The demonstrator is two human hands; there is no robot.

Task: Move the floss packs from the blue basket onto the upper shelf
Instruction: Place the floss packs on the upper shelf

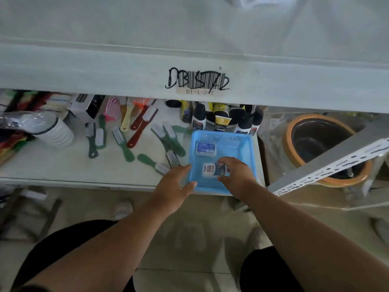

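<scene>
Right hand [235,175] was down inside the blue basket [242,144], fingertips pinching the near floss pack [209,170] at its right end, pack lying on the basket floor just left of the knuckles. A second floss pack [205,148] sat beyond it, near the back wall, untouched. Left hand [173,186] hovered at the basket's near-left edge, fingers straight and spread, gripping nothing. The upper shelf [189,28] ran overhead; green scrub brushes [168,140] lay scattered to the basket's left.
</scene>
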